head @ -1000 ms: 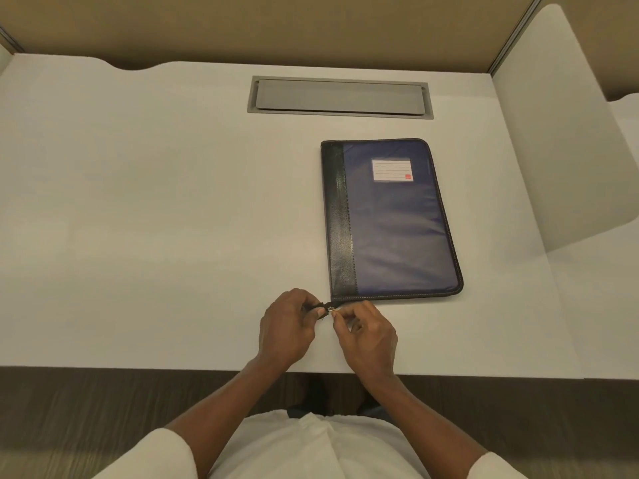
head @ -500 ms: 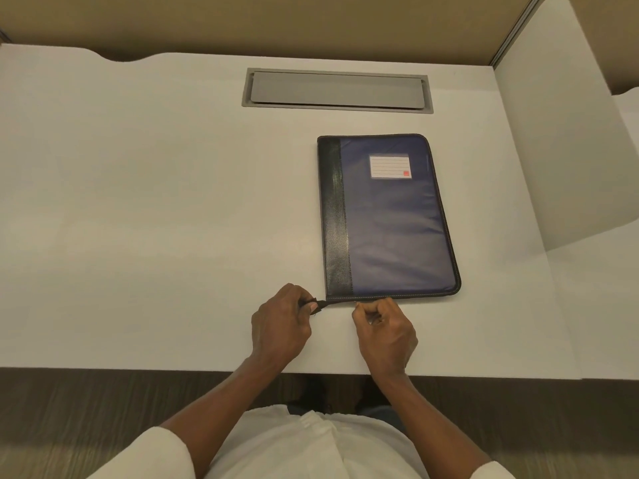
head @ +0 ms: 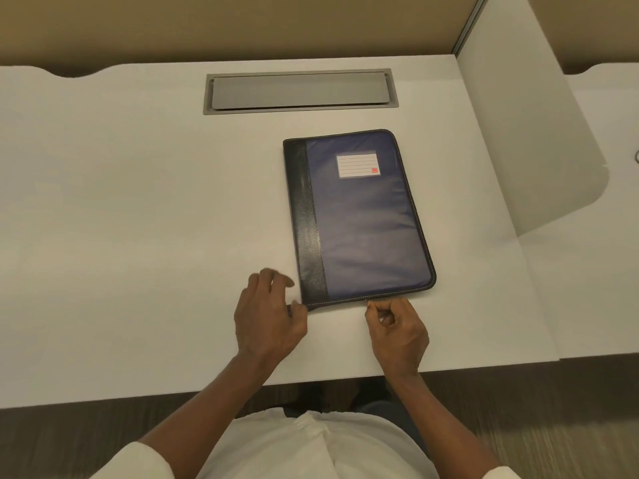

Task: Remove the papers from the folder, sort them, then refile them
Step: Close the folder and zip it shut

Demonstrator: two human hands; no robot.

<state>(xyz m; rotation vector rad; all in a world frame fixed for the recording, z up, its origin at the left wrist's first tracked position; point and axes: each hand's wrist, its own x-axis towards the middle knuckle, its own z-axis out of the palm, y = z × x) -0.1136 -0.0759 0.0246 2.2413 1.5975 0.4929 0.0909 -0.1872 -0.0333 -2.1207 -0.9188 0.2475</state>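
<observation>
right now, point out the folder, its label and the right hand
folder [head: 366,236], head view, blue front cover
label [head: 357,164], head view, middle of the white card
right hand [head: 399,331], head view, back of the hand

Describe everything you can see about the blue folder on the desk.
The folder is a zip-round case: navy fabric, a black leather-look strip along its left side, a lined white label with a red square near the top. It lies flat and closed on the white desk. The right hand pinches at its near edge, likely the zip pull; the left hand is by the near left corner, contact unclear.
</observation>
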